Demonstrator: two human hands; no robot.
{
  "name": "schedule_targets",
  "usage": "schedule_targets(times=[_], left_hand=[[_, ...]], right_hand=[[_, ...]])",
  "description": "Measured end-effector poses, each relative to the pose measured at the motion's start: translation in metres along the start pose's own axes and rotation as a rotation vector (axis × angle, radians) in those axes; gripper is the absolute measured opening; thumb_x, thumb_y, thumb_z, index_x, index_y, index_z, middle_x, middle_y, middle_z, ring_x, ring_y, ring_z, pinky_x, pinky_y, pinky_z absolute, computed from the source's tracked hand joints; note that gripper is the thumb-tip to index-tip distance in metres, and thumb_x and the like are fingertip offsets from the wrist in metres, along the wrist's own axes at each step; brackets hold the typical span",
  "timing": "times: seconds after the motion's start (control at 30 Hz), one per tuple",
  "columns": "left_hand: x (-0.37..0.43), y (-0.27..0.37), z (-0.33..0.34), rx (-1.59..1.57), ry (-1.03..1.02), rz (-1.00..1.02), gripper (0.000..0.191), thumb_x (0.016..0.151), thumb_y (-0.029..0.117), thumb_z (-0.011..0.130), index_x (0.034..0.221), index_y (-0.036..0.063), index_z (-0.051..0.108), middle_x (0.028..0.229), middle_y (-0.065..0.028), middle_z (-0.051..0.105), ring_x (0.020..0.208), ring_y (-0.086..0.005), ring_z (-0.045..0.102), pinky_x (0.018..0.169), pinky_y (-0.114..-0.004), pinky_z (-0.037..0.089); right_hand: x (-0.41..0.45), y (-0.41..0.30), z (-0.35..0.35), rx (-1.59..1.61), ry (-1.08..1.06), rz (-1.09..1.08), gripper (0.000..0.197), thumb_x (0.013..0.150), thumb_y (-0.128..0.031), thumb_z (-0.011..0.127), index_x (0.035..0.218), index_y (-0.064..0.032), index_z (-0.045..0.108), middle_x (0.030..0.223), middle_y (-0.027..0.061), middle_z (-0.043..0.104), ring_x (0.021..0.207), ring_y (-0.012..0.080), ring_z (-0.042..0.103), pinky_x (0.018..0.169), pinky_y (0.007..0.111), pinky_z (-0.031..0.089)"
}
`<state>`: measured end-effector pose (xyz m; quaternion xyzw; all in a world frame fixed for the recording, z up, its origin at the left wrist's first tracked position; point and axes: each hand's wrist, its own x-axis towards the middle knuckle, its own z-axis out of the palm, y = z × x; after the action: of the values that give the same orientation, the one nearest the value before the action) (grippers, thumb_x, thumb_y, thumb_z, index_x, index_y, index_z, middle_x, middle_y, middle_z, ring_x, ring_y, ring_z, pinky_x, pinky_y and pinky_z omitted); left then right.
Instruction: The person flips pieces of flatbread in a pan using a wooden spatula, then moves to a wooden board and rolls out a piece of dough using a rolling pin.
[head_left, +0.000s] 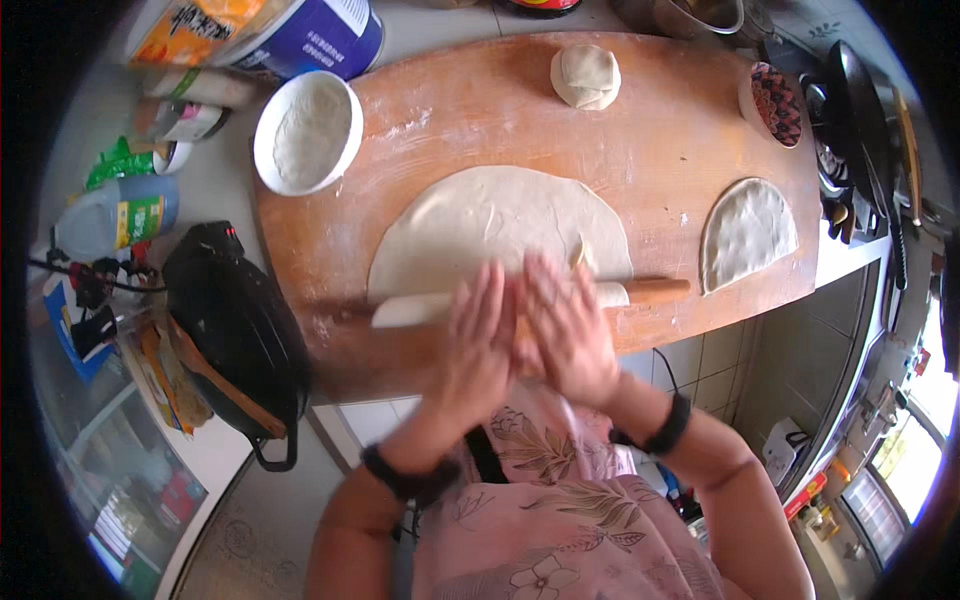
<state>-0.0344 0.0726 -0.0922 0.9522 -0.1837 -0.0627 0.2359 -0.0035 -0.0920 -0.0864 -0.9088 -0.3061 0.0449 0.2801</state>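
A wide sheet of dough (499, 217) lies on the wooden board (465, 97). Its near edge is wrapped around a wooden rolling pin (660, 289), whose right handle sticks out. My left hand (480, 337) and my right hand (566, 334) are side by side over the middle of the wrapped pin, fingers extended and pointing away from me. Both are blurred, and neither seems to curl around the pin. They hide the middle of the pin; whether the palms touch it is hard to see.
A white bowl of flour (313, 135), a dough ball (586, 77), a folded half-round of dough (750, 232) and a patterned bowl (776, 105) sit on the board. Left of it stands a black electric pan (236, 322); a stove (832, 165) is at right.
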Motion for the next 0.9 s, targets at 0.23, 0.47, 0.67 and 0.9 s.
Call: schedule_targets(times=[0.23,0.47,0.67,0.9], left_hand=[[0.124,-0.057,-0.034,0.116,0.231,0.017,0.057,0.1,0.03,0.026,0.146,-0.0028,0.017,0.152,-0.0257,0.015,0.141,-0.0395,0.016,0.115,-0.053,0.011],[0.028,-0.043,-0.005,0.193,0.016,0.049,0.066,0.096,0.027,0.04,0.147,-0.0046,0.014,0.153,-0.0243,0.014,0.143,-0.0366,0.013,0.117,-0.05,0.003],[0.142,-0.076,-0.054,0.224,0.251,0.013,0.062,0.094,0.022,0.042,0.145,-0.0054,0.019,0.15,-0.0263,0.02,0.141,-0.0352,0.021,0.116,-0.048,0.012],[0.064,-0.054,-0.046,0.18,0.107,-0.131,0.063,0.098,0.025,0.038,0.147,-0.0026,0.011,0.154,-0.021,0.01,0.143,-0.0332,0.013,0.117,-0.047,0.009]], right_hand=[[0.12,0.043,-0.006,-0.314,0.22,0.078,0.056,0.096,-0.037,0.037,0.134,0.0031,0.045,0.145,0.0197,0.038,0.141,0.0303,0.023,0.115,0.049,0.014],[0.045,0.026,0.009,-0.232,-0.038,-0.065,0.063,0.095,-0.04,0.037,0.141,0.0025,0.035,0.151,0.0185,0.028,0.142,0.0274,0.023,0.117,0.046,0.011],[0.169,0.061,-0.015,-0.54,0.045,0.102,0.063,0.1,-0.044,0.018,0.145,-0.001,0.028,0.154,0.0154,0.021,0.145,0.0245,0.011,0.118,0.04,0.004],[0.067,0.06,-0.05,-0.312,-0.003,0.082,0.061,0.096,-0.034,0.039,0.145,-0.001,0.026,0.151,0.0159,0.027,0.144,0.0273,0.016,0.117,0.047,0.007]])
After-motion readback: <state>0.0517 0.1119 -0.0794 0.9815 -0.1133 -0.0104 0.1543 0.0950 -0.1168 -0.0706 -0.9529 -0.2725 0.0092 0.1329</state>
